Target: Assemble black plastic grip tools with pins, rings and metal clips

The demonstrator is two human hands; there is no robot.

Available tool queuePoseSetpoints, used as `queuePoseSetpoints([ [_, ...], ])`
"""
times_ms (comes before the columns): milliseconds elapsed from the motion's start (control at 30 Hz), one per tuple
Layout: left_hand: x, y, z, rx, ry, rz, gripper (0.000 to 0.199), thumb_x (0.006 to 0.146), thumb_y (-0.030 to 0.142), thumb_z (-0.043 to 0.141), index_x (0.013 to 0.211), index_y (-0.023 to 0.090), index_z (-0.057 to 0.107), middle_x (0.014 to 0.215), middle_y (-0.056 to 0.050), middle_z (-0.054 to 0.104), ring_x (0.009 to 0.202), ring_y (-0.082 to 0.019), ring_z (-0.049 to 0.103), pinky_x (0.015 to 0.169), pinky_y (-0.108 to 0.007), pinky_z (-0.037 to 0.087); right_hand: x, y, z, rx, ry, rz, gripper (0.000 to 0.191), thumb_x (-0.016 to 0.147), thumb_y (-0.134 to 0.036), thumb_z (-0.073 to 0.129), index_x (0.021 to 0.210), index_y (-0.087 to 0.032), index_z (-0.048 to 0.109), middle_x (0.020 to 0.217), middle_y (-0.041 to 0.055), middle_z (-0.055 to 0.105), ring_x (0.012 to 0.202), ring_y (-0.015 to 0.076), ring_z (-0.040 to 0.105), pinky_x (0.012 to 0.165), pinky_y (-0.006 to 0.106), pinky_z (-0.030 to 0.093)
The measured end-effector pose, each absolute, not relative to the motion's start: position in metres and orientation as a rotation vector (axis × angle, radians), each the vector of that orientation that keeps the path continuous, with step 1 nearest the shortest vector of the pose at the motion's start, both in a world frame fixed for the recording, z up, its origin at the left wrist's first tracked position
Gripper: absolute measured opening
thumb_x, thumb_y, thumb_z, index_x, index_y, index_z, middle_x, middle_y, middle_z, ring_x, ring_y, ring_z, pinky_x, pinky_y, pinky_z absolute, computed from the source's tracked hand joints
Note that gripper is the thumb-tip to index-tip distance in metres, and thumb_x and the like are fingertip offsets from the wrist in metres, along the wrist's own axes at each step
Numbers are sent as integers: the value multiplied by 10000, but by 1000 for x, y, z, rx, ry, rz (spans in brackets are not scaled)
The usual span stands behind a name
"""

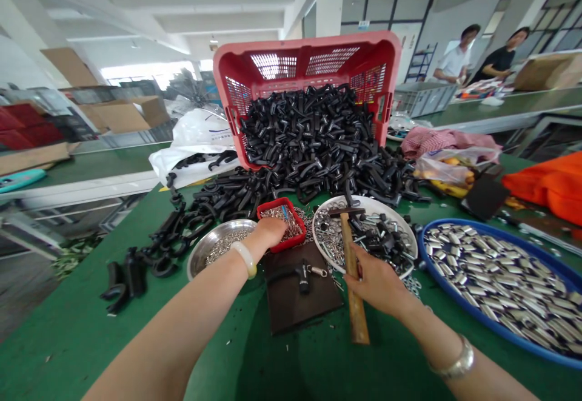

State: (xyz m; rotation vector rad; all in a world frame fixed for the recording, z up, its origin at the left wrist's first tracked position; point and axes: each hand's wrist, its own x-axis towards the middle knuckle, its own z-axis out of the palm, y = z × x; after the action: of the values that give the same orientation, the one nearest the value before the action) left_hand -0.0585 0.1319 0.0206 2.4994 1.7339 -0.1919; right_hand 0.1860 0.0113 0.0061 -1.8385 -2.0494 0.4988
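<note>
My left hand (271, 232) reaches into a small red tray (297, 242) of small metal pins. Its fingers are curled together among the pins, and what they hold is hidden. My right hand (376, 281) is closed round the wooden handle of a hammer (354, 304), whose head rests over a white bowl (322, 254) of metal and black parts. Between the hands, a black plastic part (303, 281) lies on a dark square plate (305, 314), with a small spring (317, 271) at its right side.
A red crate (220, 79) lies tipped, spilling black handle-like parts (309, 128) over the green table. A steel bowl (193, 262) stands left and a blue tray (459, 319) of metal sleeves right. Orange cloth (552, 182) lies beyond it. Two people stand at the back right.
</note>
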Motion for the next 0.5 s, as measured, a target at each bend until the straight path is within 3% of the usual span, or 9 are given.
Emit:
queuePoseSetpoints([
  [233,-73,133,20,2499,1663,-164,216,756,298,497,856,223,674,919,-77,661,836,-207,591,715,-266,411,192,16,0,-1552,-1268,1219,658,621,-227,489,1237,-101,293,638,-17,554,539,152,533,489,258,404],
  [400,-76,136,16,2449,1647,-80,169,647,309,621,800,272,682,871,-20,676,794,-193,598,658,-240,407,196,10,-6,-1416,-1139,1357,698,613,-259,502,1257,-146,256,641,-29,555,506,143,521,473,258,395],
  [500,-75,139,14,2411,1695,60,170,701,329,577,819,263,680,885,-19,674,820,-191,594,694,-249,411,198,10,-10,-1378,-1130,1373,723,615,-260,524,1276,-158,248,651,-34,555,519,136,517,483,251,387],
])
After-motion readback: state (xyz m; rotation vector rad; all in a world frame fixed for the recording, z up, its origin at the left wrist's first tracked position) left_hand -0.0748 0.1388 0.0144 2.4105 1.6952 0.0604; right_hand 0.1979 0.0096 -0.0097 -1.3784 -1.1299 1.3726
